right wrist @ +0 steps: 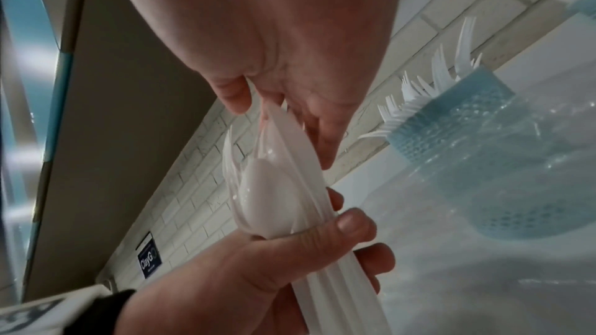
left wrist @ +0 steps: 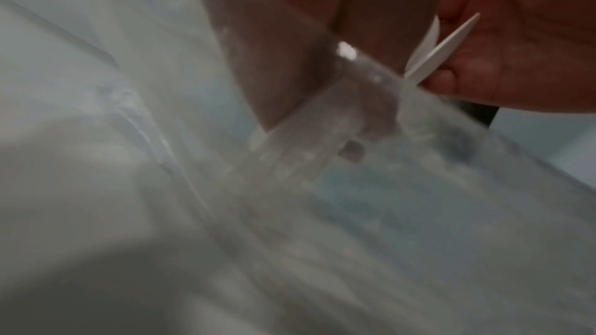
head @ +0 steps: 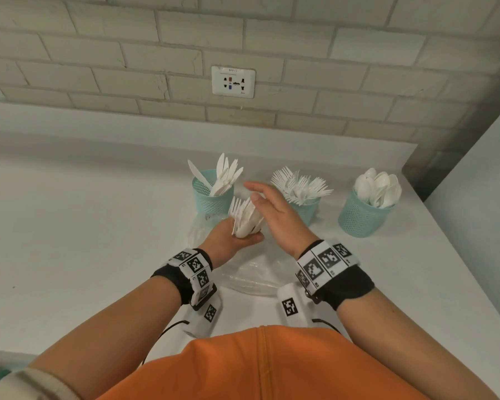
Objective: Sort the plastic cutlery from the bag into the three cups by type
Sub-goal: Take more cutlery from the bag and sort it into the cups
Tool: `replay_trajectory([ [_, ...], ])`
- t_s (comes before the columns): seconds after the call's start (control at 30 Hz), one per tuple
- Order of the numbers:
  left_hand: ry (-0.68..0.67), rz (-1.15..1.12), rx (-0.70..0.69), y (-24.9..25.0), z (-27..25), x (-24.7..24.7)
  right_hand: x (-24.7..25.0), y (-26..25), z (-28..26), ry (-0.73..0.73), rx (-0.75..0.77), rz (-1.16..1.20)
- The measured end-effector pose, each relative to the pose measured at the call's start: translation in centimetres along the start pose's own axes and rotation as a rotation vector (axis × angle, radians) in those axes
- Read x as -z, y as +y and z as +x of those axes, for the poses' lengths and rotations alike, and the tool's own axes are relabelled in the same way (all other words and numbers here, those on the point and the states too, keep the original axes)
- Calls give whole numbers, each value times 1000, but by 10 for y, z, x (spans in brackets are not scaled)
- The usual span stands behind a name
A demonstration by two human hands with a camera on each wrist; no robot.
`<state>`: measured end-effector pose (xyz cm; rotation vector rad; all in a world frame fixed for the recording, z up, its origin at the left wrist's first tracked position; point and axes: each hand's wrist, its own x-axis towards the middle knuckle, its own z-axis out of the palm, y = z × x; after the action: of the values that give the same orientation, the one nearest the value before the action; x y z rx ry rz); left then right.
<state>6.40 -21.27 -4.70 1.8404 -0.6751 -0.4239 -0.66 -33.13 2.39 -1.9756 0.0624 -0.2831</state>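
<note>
Stretching across the lower part of the head view, the white worktop [head: 84,215] meets a pale brick wall [head: 300,53] that carries a white socket plate [head: 233,82]. A person in an orange top [head: 257,368] reaches both forearms over it, each wrist wrapped in a black band with black-and-white marker tiles.

A clear, crumpled plastic bag [head: 251,278] lies flat on the worktop between the forearms, reaching toward the cups. Three teal mesh cups stand in a row behind it. The left cup [head: 212,202] holds white knives, blades up. The middle cup [head: 306,209] holds forks that fan outward, and it is partly hidden by the right hand. The right cup [head: 361,216] stands apart from the others and is packed with spoons, bowls up.

The left hand [head: 231,241] is curled around the handles of a bundle of white cutlery [head: 244,219], held just in front of the knife cup with the working ends pointing up and away; fork tines show at the top, and the right wrist view shows a spoon bowl and a knife blade in the same bundle, with the thumb pressed across the stems. The right hand [head: 274,210] hovers over the top of the bundle with fingers extended and close together, fingertips at the tips of the cutlery; whether they actually pinch a piece cannot be told.
</note>
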Motion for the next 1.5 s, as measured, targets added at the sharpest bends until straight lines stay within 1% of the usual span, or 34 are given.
replay_trajectory([
  [0.07,10,-70,15,4,0,3,2,-1,2,70,-7,51],
  [0.17,3,-155,34,10,-2,8,7,-3,1,153,-61,75],
  [0.27,8,-228,-1,20,-4,11,10,-4,-6,129,-80,86],
  [0.33,10,-240,-48,28,-5,12,6,-4,-8,124,-65,34],
  [0.4,-19,-233,-78,33,-5,13,2,-3,-5,144,-66,-7],
  [0.53,-76,-302,-85,39,-5,16,4,-6,2,152,-18,67],
  [0.6,-61,-298,-74,39,-4,19,5,-7,5,174,0,87],
  [0.7,-35,-358,-8,37,-4,22,8,-9,15,249,30,18],
  [0.87,-48,-358,18,35,-1,32,20,-26,28,325,117,123],
  [0.93,-52,-352,11,36,1,35,19,-30,31,329,117,77],
  [1.0,-58,-328,-2,39,1,37,15,-30,34,292,75,55],
  [1.1,-60,-284,-29,42,2,41,9,-30,38,204,41,80],
  [1.17,-57,-250,-41,43,1,45,9,-30,39,196,33,111],
  [1.23,-50,-243,-38,44,0,48,11,-31,40,195,25,140],
  [1.33,-13,-280,-11,43,-1,52,11,-30,39,149,31,114],
  [1.5,55,-343,25,40,-3,61,7,-33,49,212,19,82],
])
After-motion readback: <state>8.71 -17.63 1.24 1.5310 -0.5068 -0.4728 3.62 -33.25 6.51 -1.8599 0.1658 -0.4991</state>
